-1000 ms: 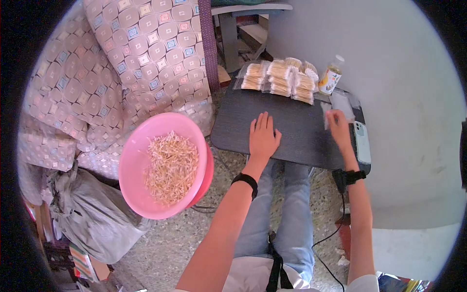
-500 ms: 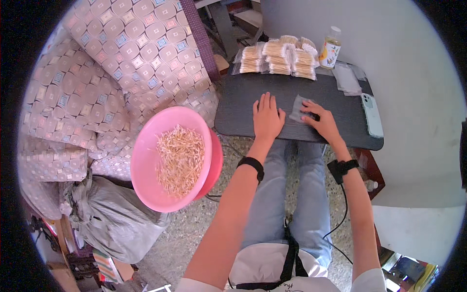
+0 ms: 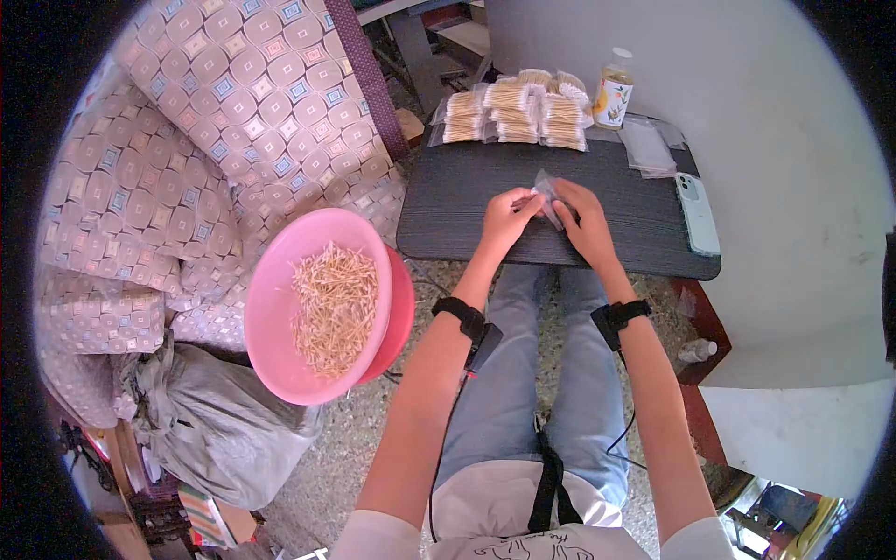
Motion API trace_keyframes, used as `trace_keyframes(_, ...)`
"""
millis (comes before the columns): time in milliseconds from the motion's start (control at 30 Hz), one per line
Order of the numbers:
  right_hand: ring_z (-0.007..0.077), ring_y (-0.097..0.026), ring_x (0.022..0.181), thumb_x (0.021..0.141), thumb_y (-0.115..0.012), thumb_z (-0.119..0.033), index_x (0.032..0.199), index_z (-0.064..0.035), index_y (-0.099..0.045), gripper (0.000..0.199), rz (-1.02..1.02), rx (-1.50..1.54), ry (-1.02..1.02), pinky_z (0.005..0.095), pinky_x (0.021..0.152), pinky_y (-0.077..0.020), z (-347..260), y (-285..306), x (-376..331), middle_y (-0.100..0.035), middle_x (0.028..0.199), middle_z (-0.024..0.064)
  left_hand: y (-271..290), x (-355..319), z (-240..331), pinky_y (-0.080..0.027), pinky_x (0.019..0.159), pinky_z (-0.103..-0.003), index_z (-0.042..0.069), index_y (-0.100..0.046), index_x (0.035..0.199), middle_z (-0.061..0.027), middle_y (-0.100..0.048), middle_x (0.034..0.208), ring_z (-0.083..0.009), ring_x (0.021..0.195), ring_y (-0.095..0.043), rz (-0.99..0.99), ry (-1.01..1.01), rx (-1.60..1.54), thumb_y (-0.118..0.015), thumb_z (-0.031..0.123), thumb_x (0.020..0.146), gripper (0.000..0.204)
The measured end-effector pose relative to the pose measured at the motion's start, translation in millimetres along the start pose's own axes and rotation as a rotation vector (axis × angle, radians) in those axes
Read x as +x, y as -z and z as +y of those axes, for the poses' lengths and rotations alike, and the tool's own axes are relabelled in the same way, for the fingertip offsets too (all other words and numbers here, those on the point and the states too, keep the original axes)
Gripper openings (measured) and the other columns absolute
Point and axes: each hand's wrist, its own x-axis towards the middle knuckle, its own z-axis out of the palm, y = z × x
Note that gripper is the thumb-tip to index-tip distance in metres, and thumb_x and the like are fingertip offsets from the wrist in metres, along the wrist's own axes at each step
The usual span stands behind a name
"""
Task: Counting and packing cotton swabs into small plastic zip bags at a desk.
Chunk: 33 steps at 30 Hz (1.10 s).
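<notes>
Both hands are working at the centre of the frame over the dark table [image 3: 467, 201]. The left hand [image 3: 504, 219] and the right hand [image 3: 583, 219] are together pinching a small clear plastic bag [image 3: 548, 198] between their fingertips. Filled packets [image 3: 513, 112] are lying at upper centre; a pink basin [image 3: 317, 299] of wooden sticks is sitting at left

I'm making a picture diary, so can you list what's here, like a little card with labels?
Left hand: pinching a small clear plastic bag
Right hand: holding the same bag
Table: dark, low, over the knees
Back of table: packed bags of sticks, a bottle, empty bags
Right edge: phone
Beside the person's left: pink bowl of loose sticks
</notes>
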Motion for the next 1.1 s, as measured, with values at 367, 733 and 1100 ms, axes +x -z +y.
trace_keyframes(367,0.0321,-0.055,0.089,0.075,-0.07,-0.016,0.089,-0.001,-0.061,0.022,-0.09,-0.072,0.127,0.0412,0.081,-0.0436,-7,11,-3,-0.059,0.091,0.0121,-11,-4,3,-0.048,0.058,-0.024,0.0,-0.059,0.075,-0.0071,-0.066,0.07,-0.0109,0.063,-0.062,0.124,-0.068,0.3,-0.069,0.024,0.084,0.027)
trace_keyframes(733,0.0366,-0.056,0.087,0.086,-0.053,-0.008,0.1,-0.0023,-0.05,0.015,-0.005,-0.161,0.013,0.0443,0.072,-0.048,-22,8,-9,-0.053,0.098,0.0136,-28,-9,12,-0.048,0.061,-0.039,0.003,-0.05,0.095,-0.0138,-0.06,0.081,-0.03,0.067,-0.06,0.326,-0.54,0.795,-0.069,0.016,0.077,0.03)
trace_keyframes(1100,0.0415,-0.056,0.087,0.08,-0.056,-0.002,0.107,-0.0051,-0.045,0.029,-0.014,-0.104,-0.155,0.0473,0.069,-0.0492,-15,7,-7,-0.048,0.103,0.0168,-32,-16,11,-0.047,0.066,-0.05,0.004,-0.044,0.096,-0.018,-0.057,0.085,-0.0426,0.076,-0.057,0.257,-0.376,0.905,-0.054,0.007,0.085,0.016)
